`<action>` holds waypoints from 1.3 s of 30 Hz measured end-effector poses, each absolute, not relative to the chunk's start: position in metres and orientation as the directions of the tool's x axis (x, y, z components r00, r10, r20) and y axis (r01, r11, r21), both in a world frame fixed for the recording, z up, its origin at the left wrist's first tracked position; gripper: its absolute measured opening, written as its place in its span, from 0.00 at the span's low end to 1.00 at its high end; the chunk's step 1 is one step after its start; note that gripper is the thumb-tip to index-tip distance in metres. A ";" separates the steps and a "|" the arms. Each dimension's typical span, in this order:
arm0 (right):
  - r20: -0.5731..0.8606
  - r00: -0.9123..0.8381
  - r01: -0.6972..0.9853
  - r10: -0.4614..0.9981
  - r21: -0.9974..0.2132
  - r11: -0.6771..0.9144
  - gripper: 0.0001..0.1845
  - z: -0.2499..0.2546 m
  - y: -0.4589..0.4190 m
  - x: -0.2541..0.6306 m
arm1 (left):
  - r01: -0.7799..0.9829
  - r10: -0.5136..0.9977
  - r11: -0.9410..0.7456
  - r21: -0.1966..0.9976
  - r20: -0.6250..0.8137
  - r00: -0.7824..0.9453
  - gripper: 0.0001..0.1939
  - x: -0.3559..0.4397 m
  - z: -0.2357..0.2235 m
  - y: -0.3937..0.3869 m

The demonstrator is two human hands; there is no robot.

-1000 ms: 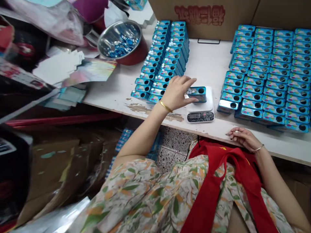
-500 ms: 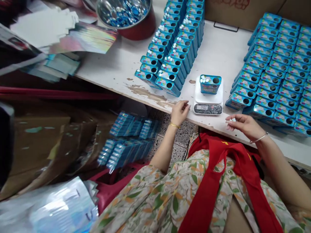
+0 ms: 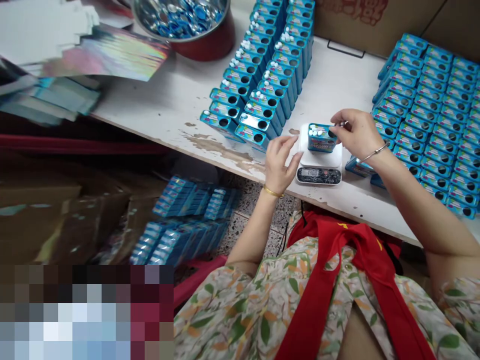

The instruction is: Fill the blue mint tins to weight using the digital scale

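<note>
A small blue tin (image 3: pixel 321 142) with a dark round hole in its lid stands upright on a white digital scale (image 3: pixel 318 161). Several white pellets (image 3: pixel 317 131) lie on the lid's left part. My right hand (image 3: pixel 354 131) is at the tin's right top corner, thumb and fingers pinched together by the hole; whatever is between the fingertips is hidden. Left of the scale, my left hand (image 3: pixel 281 162) hovers over the table edge, fingers curved and apart, holding nothing. The scale's display (image 3: pixel 310 173) is lit and seems to read 140.0.
Two rows of blue tins (image 3: pixel 262 87), many with white pellets on top, stand left of the scale. More tins (image 3: pixel 427 120) fill the right side. A metal bowl (image 3: pixel 204 47) of blue caps, printed sheets (image 3: pixel 120 52) and a cardboard box (image 3: pixel 405 20) lie behind. Stacked packs (image 3: pixel 183 200) sit below.
My right hand has moved up and left from the table's front edge, where it held white pellets, to the tin's lid. My left hand has risen slightly, its fingers more spread.
</note>
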State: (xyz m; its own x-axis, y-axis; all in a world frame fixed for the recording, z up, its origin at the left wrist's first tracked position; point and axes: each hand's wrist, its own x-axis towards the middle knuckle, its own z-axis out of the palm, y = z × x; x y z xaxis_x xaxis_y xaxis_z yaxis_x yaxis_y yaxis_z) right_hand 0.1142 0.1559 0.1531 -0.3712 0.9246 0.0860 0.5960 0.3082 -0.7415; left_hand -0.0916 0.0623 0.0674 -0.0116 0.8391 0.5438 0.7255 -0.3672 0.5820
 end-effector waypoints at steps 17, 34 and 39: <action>0.070 -0.313 0.337 0.947 -0.924 0.180 0.30 0.095 0.133 0.130 | 0.823 0.885 -0.399 0.404 0.405 0.231 0.36 -0.039 0.085 0.094; 0.488 0.274 0.664 0.828 -0.720 0.205 0.16 0.159 0.086 0.444 | 0.800 0.909 -0.343 0.493 0.388 0.151 0.28 -0.061 0.069 0.084; 0.275 0.748 0.643 0.604 -0.528 -0.555 0.06 0.134 0.042 0.617 | 0.755 0.851 -0.434 0.491 0.498 0.166 0.33 -0.053 0.089 0.090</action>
State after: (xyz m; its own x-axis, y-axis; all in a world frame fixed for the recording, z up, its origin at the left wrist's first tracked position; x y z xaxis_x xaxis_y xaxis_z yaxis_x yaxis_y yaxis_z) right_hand 0.6173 0.0422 0.1337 0.7480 0.6040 0.2752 0.6426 -0.5554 -0.5278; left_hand -0.0528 0.0904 0.0889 0.1657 0.8513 0.4979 0.7550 -0.4343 0.4912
